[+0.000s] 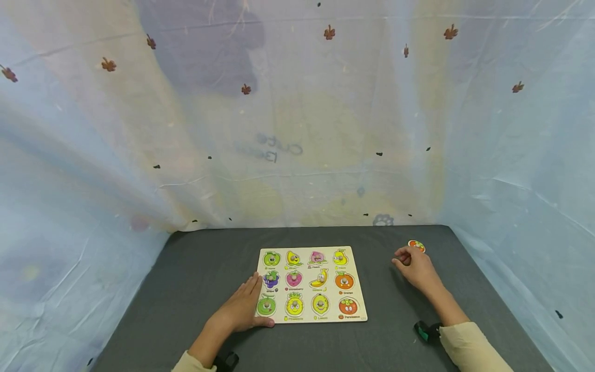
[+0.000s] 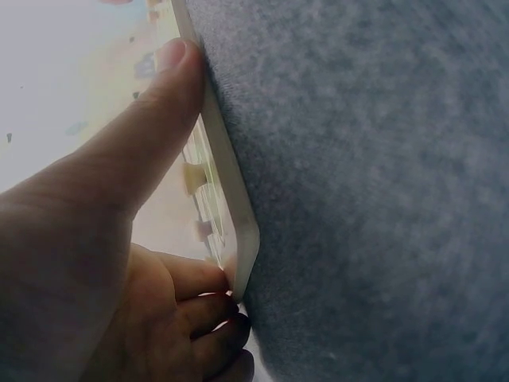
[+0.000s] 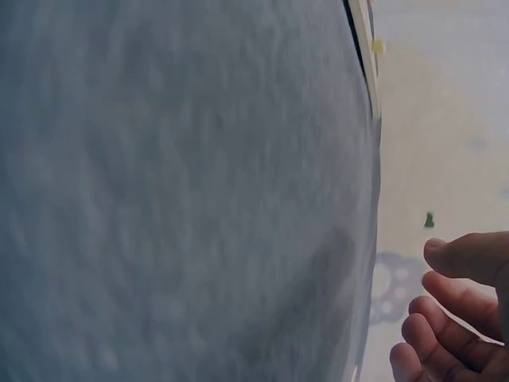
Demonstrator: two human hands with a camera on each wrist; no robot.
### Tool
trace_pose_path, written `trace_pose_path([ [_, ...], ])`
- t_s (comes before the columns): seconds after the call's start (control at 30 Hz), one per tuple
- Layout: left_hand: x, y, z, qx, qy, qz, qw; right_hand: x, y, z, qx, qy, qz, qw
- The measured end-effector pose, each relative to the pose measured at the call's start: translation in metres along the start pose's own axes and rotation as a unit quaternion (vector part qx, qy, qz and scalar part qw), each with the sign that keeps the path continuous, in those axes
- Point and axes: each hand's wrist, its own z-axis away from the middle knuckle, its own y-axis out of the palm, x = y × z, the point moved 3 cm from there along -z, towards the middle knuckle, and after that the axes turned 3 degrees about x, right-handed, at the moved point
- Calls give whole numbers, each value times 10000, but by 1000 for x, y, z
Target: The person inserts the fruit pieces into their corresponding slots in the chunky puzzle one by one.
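Observation:
A pale puzzle board (image 1: 321,284) with several colourful fruit pictures lies on the grey cloth. In the head view, my left hand (image 1: 240,305) rests along the board's left edge, fingers stretched and thumb at the near-left corner. The left wrist view shows its thumb (image 2: 171,79) against the board's edge and its fingertips touching the side. Off to the right, my right hand (image 1: 416,268) hovers with loosely bent fingers and nothing seen between them. Just beyond it lies a round orange-red piece (image 1: 417,245), partly hidden by the hand.
A grey cloth (image 1: 195,289) covers the table. Behind and on both sides hangs a pale patterned curtain (image 1: 297,119) that meets the table's back edge. Dark wrist bands (image 1: 426,332) are on both wrists.

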Motion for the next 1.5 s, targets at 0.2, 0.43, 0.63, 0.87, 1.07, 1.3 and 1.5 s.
trace_pose_path([
  [0.2, -2, -1, 1, 7, 9, 31, 10000, -16, -7, -6, -91, 148, 10, 9998],
  [0.43, -3, -2, 2, 11, -7, 19, 10000, -34, -12, -13, -306, 370, 85, 9988],
  [0.63, -2, -1, 1, 22, -20, 12, 10000, -47, -19, -16, -453, 500, 193, 9975],
  [0.87, 0, 0, 1, 22, -17, 6, 10000, -63, -29, -27, -344, 755, 128, 9965],
  [1.07, -1, -1, 1, 25, -36, 23, 10000, -76, -29, -35, -342, 1010, 208, 9941],
  [1.3, -1, -1, 1, 16, -28, 12, 10000, -82, -29, -43, -229, 1344, 70, 9906],
  [1.5, -3, -2, 1, 13, -31, 40, 10000, -86, -28, -46, -140, 1309, 78, 9913],
])
